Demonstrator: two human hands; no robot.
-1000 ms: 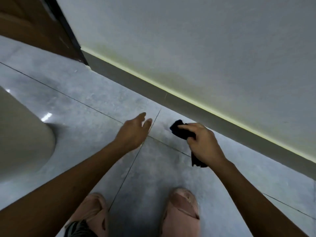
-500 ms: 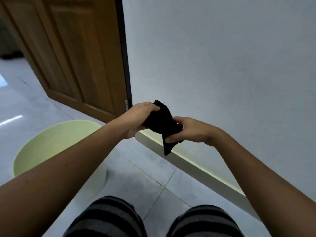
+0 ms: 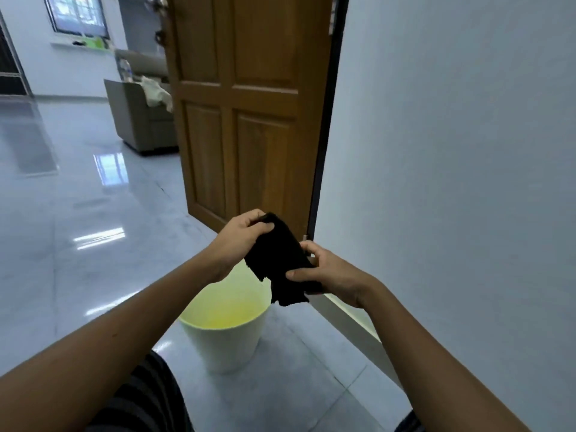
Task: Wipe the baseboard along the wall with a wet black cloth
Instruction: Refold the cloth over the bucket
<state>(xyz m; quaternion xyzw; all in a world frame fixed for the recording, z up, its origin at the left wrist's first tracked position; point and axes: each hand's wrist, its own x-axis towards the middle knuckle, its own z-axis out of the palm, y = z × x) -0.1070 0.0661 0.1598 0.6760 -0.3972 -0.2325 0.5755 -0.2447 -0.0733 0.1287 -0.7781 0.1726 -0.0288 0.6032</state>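
A black cloth (image 3: 279, 260) is held up in the air between both hands, in front of the door's lower edge. My left hand (image 3: 238, 236) pinches its top corner. My right hand (image 3: 330, 274) grips its lower right side, and a loose end hangs below. The pale baseboard (image 3: 352, 322) runs along the foot of the white wall (image 3: 452, 182) on the right, below and to the right of the hands, partly hidden by my right forearm.
A pale yellow-green bucket (image 3: 227, 344) stands on the glossy tiled floor (image 3: 78, 229) just below the cloth. A brown wooden door (image 3: 249, 104) stands open behind it. A grey sofa (image 3: 140, 120) is far back on the left. My striped knee (image 3: 146, 400) shows at the bottom.
The view has lifted from the floor to the room. The cloth was in my right hand alone near the baseboard; now both hands hold it up, spread wider, above the bucket.
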